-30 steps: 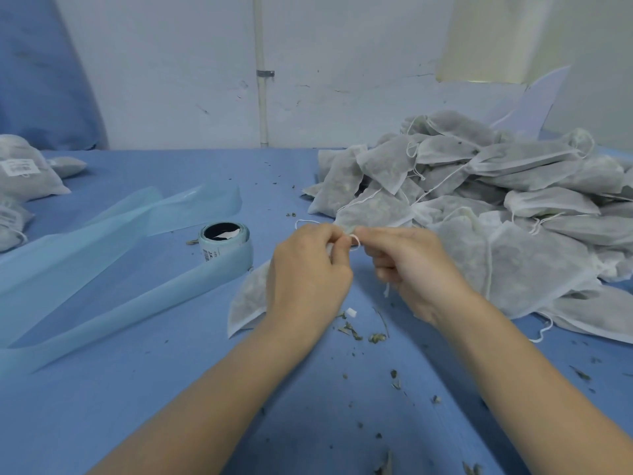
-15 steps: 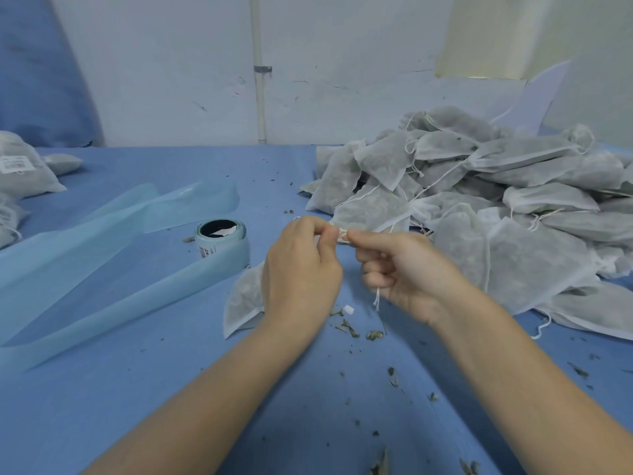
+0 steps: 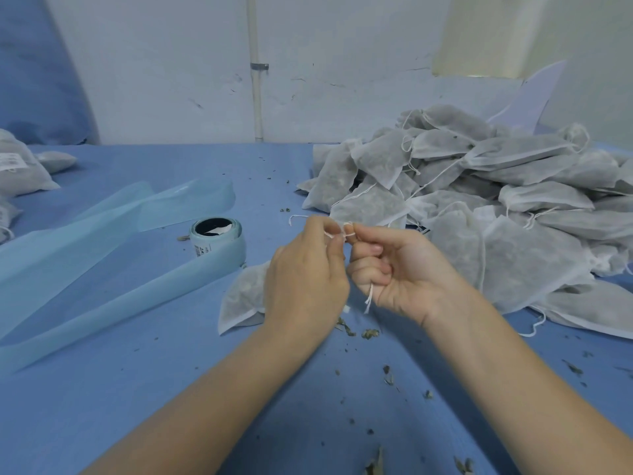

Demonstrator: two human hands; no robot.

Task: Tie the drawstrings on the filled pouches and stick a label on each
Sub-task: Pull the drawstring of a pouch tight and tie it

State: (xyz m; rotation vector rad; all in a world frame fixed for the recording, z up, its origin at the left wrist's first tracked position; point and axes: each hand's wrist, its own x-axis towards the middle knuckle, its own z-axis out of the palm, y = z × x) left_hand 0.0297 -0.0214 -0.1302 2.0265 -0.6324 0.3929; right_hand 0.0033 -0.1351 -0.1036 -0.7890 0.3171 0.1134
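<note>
Since the earlier frames the right hand point(image 3: 404, 269) has rolled palm-up and its fingers have curled in more tightly, and the loose end of the drawstring point(image 3: 368, 301) now hangs out below that fist instead of trailing between the two hands. The left hand point(image 3: 306, 269) has barely shifted; it remains raised over the pouch point(image 3: 242, 296).

The step in hand looks like the tying of the knot on this one pouch. The left grip is closed, thumb and forefinger pinching the string near its top. The right grip is closed too, its forefinger and thumb meeting the left at a small loop of string while the lower fingers clamp the tail. The other short end pokes out to the left above the left knuckles.

The pouch lies flat on the blue surface point(image 3: 102, 389), mostly hidden under the left hand and wrist. Its long axis seems to run from near-left to far-right, with the closed bottom corner towards the person's left and the gathered mouth up under the fingers; the hidden part makes this a guess.

Next, by my reading, the ends need pulling apart to cinch the knot against the mouth, with steady tension so the loop does not slip. Then a label must come off the label roll point(image 3: 215, 236), which stands just left of the hands. The unfinished pile of pouches point(image 3: 479, 200) waits on the right, while labelled pouches point(image 3: 20, 173) sit at the far left.
</note>
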